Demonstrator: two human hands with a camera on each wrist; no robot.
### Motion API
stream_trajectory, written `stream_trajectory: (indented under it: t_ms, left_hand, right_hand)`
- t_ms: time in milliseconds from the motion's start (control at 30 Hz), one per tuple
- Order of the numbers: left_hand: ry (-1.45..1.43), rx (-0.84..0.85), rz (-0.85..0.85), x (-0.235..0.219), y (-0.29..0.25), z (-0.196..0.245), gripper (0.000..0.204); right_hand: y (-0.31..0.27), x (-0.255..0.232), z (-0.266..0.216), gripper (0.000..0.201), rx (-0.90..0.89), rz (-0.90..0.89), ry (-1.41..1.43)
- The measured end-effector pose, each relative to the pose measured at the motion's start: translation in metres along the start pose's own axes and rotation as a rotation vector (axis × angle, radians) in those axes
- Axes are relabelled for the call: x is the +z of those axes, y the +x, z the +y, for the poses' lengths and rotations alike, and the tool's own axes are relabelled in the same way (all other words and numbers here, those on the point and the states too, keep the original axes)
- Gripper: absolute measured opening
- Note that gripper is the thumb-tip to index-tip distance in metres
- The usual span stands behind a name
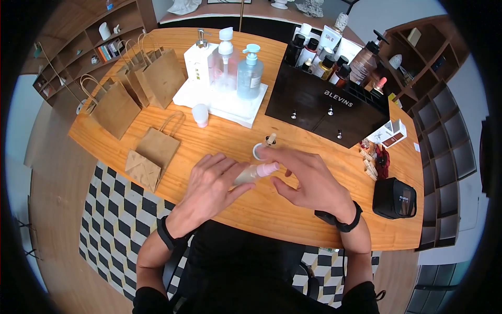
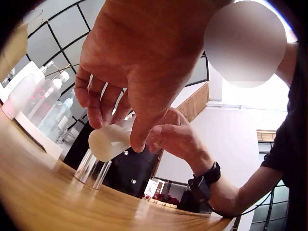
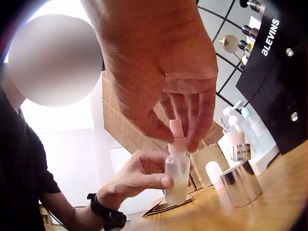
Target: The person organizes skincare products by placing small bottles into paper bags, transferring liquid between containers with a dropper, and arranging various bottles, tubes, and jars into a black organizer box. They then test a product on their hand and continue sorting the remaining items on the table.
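Note:
My left hand (image 1: 206, 183) grips a small frosted bottle (image 3: 178, 175) with pale liquid inside and a pink pump top (image 1: 267, 168). The bottle is tilted, its pink end pointing toward my right hand (image 1: 316, 178). The right thumb and fingers are spread loosely around the pink top, fingertips right at its collar in the right wrist view. Just beyond the hands, a clear cylindrical cap (image 3: 240, 185) stands on the table. Close by it is a dropper (image 3: 241, 149) with a silver collar. A white rounded bottle with a pink base (image 1: 200, 114) stands farther back.
A white tray (image 1: 238, 114) holds several pump bottles at the back. Right of it stands a black cosmetics box (image 1: 314, 112) with drawers. Brown paper bags (image 1: 162, 78) are on the left; a small black pouch (image 1: 392, 199) and wooden clips (image 1: 368, 165) lie on the right.

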State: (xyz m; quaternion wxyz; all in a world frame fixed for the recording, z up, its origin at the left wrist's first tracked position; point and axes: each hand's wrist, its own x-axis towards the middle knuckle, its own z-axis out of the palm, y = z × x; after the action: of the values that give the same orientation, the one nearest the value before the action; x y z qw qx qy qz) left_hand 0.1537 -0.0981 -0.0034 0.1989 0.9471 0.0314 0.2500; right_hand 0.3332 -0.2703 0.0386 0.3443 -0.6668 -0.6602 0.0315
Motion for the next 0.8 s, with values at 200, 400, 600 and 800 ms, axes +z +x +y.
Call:
stream_trajectory:
  t_ms: [200,400,600,800]
  left_hand:
    - [-0.006,0.009,0.01,0.001,-0.002,0.0,0.037]
    - [-0.007,0.032,0.039,0.004,-0.001,0.001,0.038]
    - [0.003,0.017,0.027,0.002,0.0,0.0,0.037]
    - [-0.011,0.043,0.041,0.001,-0.001,0.005,0.037]
  right_hand:
    - [0.001,-0.003,-0.002,0.05,0.059,-0.045,0.029]
    - [-0.005,-0.002,-0.001,0.043,0.102,-0.132,0.018]
    - [0.0,0.003,0.003,0.041,-0.141,0.001,0.038]
    - [-0.003,-0.005,-0.007,0.042,0.036,-0.091,-0.065]
